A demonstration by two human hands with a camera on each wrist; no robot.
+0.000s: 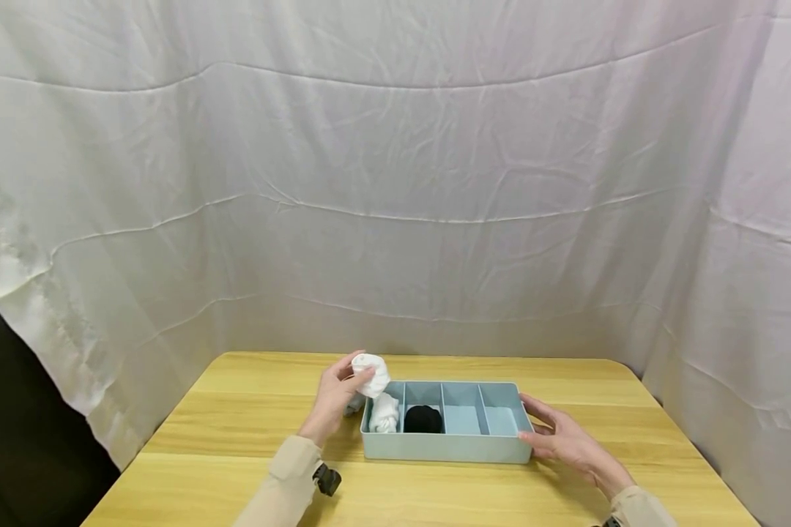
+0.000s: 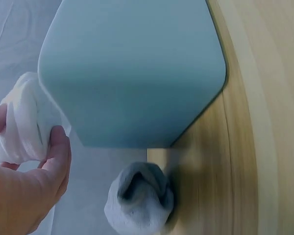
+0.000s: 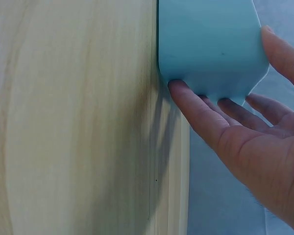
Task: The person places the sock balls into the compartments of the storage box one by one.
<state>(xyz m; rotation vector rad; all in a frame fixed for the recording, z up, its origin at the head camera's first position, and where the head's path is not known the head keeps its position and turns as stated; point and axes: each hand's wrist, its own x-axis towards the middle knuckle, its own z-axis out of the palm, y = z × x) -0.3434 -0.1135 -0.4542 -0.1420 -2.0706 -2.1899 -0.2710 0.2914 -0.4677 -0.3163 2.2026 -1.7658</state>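
My left hand (image 1: 335, 395) pinches a white rolled sock (image 1: 373, 375) between thumb and fingers, above the left end of a light blue divided box (image 1: 444, 448). A second white sock (image 1: 384, 413) lies in the leftmost compartment, and a black rolled sock (image 1: 423, 419) in the one beside it. The two compartments to the right show bare floors. Against the box's right end, my right hand (image 1: 567, 443) holds on, thumb at the front corner and fingers along the end wall. A grey rolled sock (image 2: 139, 200) sits on the table just off the box's left end, mostly hidden in the head view.
The box stands on a wooden table (image 1: 237, 424), near its middle. Pale grey curtains (image 1: 435, 183) hang behind the table and on both sides. A black shape (image 1: 20, 424) fills the lower left corner of the head view.
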